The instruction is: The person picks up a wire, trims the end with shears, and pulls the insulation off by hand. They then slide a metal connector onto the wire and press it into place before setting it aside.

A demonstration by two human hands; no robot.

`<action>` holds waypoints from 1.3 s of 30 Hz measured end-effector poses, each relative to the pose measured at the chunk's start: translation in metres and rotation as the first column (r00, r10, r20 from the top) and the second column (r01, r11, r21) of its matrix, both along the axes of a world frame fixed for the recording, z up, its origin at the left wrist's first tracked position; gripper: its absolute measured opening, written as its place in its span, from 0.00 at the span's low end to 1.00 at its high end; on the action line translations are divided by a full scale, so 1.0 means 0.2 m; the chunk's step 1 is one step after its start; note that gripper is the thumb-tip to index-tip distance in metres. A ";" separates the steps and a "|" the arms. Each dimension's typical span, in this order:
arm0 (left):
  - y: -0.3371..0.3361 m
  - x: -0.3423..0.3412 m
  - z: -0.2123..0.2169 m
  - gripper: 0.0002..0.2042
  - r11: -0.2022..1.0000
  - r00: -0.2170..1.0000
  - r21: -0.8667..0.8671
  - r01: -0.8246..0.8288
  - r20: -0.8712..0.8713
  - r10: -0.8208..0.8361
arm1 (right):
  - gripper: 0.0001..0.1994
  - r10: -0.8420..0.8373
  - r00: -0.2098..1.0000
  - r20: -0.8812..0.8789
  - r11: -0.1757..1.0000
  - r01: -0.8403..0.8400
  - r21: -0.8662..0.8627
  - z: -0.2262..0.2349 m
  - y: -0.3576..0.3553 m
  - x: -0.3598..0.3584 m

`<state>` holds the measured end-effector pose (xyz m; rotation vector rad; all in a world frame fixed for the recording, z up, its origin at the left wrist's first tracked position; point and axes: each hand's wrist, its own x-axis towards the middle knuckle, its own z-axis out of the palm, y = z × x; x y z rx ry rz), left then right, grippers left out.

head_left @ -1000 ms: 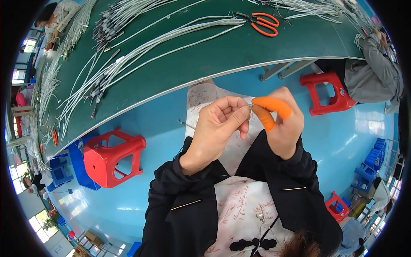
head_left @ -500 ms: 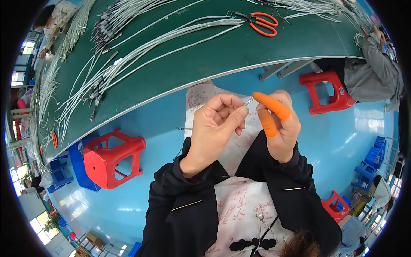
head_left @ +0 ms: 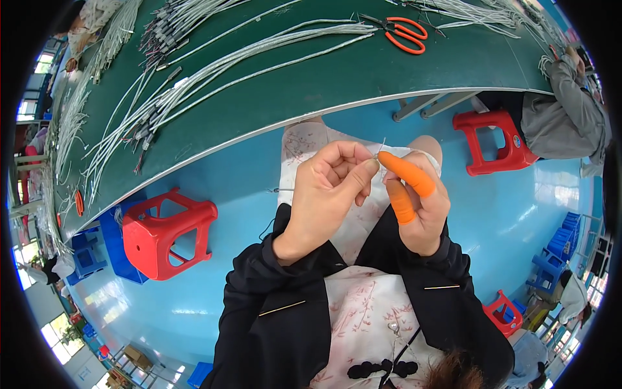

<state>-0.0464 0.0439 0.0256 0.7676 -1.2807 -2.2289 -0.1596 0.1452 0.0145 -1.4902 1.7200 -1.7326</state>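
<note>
Here, left hand (head_left: 327,194) pinching slender cable (head_left: 285,190), smooth orange finger sleeves (head_left: 408,174) opposite

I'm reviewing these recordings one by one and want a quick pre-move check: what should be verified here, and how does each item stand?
1. Left grip on the cable end: ok, the left hand pinches it between thumb and index finger.
2. Orange finger cots on: ok, covering the right hand's thumb and index finger.
3. Right thumb and index finger closed together: not ok, they stand apart.
4. Orange-handled scissors out of the hands' way: ok, lying on the green table.
5. Strands sorted: cannot tell, too small.
</note>
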 end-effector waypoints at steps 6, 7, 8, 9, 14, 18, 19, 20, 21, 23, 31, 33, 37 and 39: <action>-0.02 0.01 -0.01 0.06 0.968 0.986 0.238 0.077 -0.163 -0.038 | 0.14 0.040 0.982 0.184 0.999 -0.034 -0.033 -0.01 0.00 -0.01; -0.02 0.01 0.00 0.06 0.959 0.984 0.269 0.093 -0.170 -0.048 | 0.15 0.059 0.941 0.332 0.997 -0.039 -0.067 -0.01 0.00 0.00; -0.02 0.00 0.00 0.06 0.948 0.982 0.298 0.110 -0.177 -0.058 | 0.15 0.081 0.878 0.471 0.994 -0.037 -0.102 -0.01 0.00 0.01; -0.02 0.00 0.00 0.06 0.948 0.982 0.298 0.113 -0.179 -0.061 | 0.15 0.079 0.879 0.469 0.994 -0.035 -0.102 -0.01 0.00 0.00; -0.02 0.01 0.00 0.06 0.935 0.981 0.327 0.136 -0.175 -0.081 | 0.14 0.010 0.994 0.112 1.000 -0.010 -0.001 0.00 -0.01 -0.01; -0.02 0.01 0.00 0.07 0.932 0.983 0.334 0.139 -0.158 -0.090 | 0.12 -0.027 0.999 0.043 0.999 0.026 0.028 0.00 -0.02 -0.01; -0.02 0.01 0.00 0.07 0.933 0.984 0.336 0.130 -0.157 -0.080 | 0.12 -0.003 0.994 0.107 1.000 0.000 0.023 0.00 -0.02 -0.02; -0.02 0.01 0.00 0.07 0.934 0.985 0.338 0.119 -0.157 -0.069 | 0.12 0.024 0.985 0.170 1.000 -0.027 0.015 0.00 -0.02 -0.02; -0.03 0.01 -0.01 0.07 0.934 0.985 0.338 0.117 -0.158 -0.067 | 0.12 0.025 0.985 0.170 0.999 -0.028 0.016 0.00 -0.02 -0.01; -0.05 0.02 -0.02 0.07 0.909 0.973 0.385 0.162 -0.216 -0.082 | 0.12 0.033 0.983 0.179 0.999 -0.038 0.027 0.00 -0.01 0.00; -0.05 0.02 0.00 0.07 0.899 0.977 0.411 0.153 -0.199 -0.075 | 0.13 0.044 0.985 0.164 0.997 -0.052 0.049 0.00 -0.02 -0.01; -0.04 0.01 0.00 0.07 0.916 0.984 0.381 0.123 -0.167 -0.063 | 0.13 0.047 0.985 0.168 0.997 -0.057 0.055 0.00 -0.02 -0.02; -0.02 0.02 0.00 0.05 0.965 0.992 0.259 0.036 -0.130 -0.002 | 0.13 0.046 0.976 0.212 0.997 -0.059 0.054 -0.02 -0.02 -0.02; -0.01 0.03 0.00 0.04 0.998 0.997 0.057 -0.008 -0.082 0.012 | 0.14 0.070 0.959 0.273 0.995 -0.085 0.044 -0.01 -0.01 -0.02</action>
